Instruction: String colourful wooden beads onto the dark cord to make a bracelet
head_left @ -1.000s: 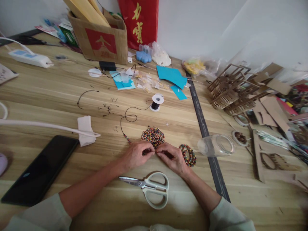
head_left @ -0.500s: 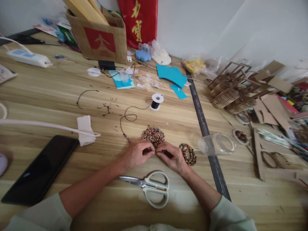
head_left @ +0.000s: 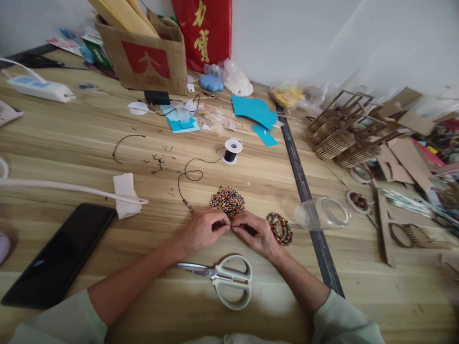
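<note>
My left hand is closed in a pinch, and a black cord strung with small coloured beads runs in beneath it. Facing it, my right hand also pinches thumb to forefinger; whatever lies between those fingertips is too small to make out. The two pairs of fingertips nearly meet. Just beyond them lies a heap of multicoloured beads. Beaded bracelets rest to the right of my right hand. From a white spool, the cord loops toward my left hand. Scissors lie nearer me, between my forearms.
A clear glass jar lies on its side at right, across a dark strip. At left are a black phone, folded white tissue and a pale cable. Behind stand a cardboard box and small wooden baskets.
The view has shifted very slightly. Both hands keep the same pinching pose at the same spot, and a tiny reddish speck between the fingertips no longer shows clearly.
</note>
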`<state>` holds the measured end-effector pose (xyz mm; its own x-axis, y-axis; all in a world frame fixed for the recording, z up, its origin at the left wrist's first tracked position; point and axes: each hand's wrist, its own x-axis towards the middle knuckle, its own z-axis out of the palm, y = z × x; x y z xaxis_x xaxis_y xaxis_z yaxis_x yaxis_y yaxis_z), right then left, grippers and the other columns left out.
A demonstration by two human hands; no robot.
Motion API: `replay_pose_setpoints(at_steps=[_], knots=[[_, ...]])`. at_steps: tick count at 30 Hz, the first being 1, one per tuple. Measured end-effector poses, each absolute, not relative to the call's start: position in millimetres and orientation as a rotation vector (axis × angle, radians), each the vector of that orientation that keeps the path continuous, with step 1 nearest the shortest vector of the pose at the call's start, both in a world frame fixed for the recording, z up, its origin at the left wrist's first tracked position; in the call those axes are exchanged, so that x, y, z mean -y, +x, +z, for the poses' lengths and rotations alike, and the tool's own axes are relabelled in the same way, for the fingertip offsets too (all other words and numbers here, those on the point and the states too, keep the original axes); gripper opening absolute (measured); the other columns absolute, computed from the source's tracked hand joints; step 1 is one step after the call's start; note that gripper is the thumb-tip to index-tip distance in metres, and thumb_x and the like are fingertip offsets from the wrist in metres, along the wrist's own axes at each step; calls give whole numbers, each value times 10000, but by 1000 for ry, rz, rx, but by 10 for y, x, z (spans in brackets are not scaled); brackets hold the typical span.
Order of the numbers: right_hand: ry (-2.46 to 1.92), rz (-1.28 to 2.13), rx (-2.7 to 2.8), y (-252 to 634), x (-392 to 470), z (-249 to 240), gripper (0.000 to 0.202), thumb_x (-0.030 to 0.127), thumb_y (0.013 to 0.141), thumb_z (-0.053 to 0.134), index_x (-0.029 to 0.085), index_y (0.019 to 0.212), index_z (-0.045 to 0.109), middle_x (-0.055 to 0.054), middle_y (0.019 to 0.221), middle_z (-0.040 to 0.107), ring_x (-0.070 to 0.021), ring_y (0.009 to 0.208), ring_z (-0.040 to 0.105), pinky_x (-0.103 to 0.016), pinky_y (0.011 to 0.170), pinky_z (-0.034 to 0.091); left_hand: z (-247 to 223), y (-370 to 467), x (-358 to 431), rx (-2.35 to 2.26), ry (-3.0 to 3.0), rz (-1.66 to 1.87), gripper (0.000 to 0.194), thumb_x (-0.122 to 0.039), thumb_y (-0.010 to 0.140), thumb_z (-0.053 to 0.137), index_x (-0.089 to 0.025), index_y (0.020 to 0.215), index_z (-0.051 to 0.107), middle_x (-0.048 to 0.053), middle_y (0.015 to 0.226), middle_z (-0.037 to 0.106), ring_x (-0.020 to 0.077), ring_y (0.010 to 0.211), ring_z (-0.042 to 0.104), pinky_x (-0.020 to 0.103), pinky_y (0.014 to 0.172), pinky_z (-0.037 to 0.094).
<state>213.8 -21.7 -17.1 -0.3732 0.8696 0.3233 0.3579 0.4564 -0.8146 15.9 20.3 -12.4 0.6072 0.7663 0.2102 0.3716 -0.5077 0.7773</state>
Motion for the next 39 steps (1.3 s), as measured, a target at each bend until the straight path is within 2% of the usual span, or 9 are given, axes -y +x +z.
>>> replay_pose_setpoints(at_steps=[14, 23, 28, 39], knots=[[-1029, 838, 1948, 2137, 218, -163, 87, 209, 941, 575, 178, 949, 655, -84, 899, 669, -172, 842, 646, -291, 755, 537, -163, 142, -216, -782, 2144, 827, 110, -54, 761, 636, -151, 770, 689, 34, 739, 700, 156, 685, 630, 259, 667, 494], [-1016, 805, 1939, 2135, 217, -150, 70, 208, 937, 573, 178, 942, 636, -82, 886, 665, -172, 831, 648, -292, 747, 538, -151, 128, -229, -720, 2037, 850, 116, -92, 823, 607, -144, 815, 710, 61, 784, 716, 164, 738, 656, 272, 699, 511], [-1042, 815, 1939, 2135, 229, -156, 69, 221, 935, 578, 179, 934, 633, -71, 866, 670, -163, 794, 647, -276, 719, 535, -129, 121, -212, -808, 2002, 816, 82, -81, 787, 644, -144, 755, 685, 31, 708, 696, 151, 671, 633, 247, 635, 483], [-982, 830, 1952, 2137, 222, -140, 64, 214, 932, 597, 175, 941, 647, -80, 887, 680, -169, 839, 657, -287, 753, 547, -143, 141, -216, -745, 2027, 834, 100, -66, 778, 629, -145, 729, 666, 32, 710, 685, 143, 662, 617, 250, 660, 481]])
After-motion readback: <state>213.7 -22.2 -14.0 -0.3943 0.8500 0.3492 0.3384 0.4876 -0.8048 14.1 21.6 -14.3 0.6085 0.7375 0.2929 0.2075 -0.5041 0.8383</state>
